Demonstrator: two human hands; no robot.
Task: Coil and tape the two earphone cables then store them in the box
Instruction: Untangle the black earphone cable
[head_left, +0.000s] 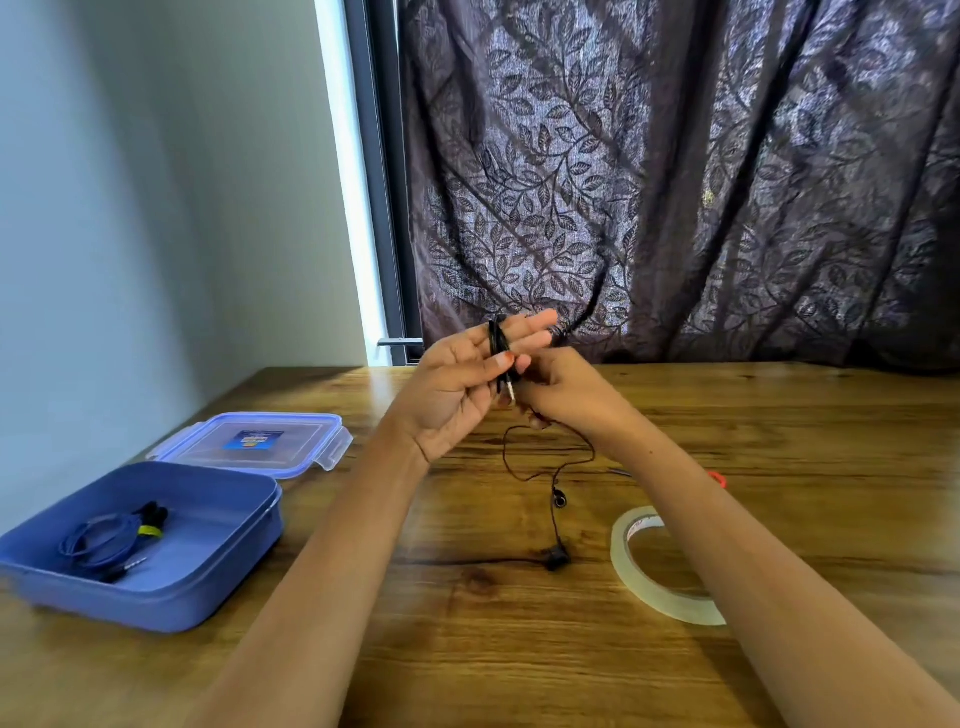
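Wooden table (519, 649); my left hand (457, 384), fingers spread, wears the black cable (500, 343) coil. Right hand (558, 387) pinches its limp, light tail; I'd grip at the coil.

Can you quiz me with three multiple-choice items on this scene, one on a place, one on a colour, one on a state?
1. Where is the blue cable?
A. in the box
B. on the lid
C. on the tape roll

2. What colour is the cable being coiled?
A. white
B. black
C. red

3. How far along is that coiling?
A. fully coiled and taped
B. not begun
C. partly wound, earbuds on the table

Answers:
1 A: it lies coiled inside the box.
2 B: the loops round the left hand fingers are black.
3 C: the right hand feeds the cable while the loose end trails on the wood.
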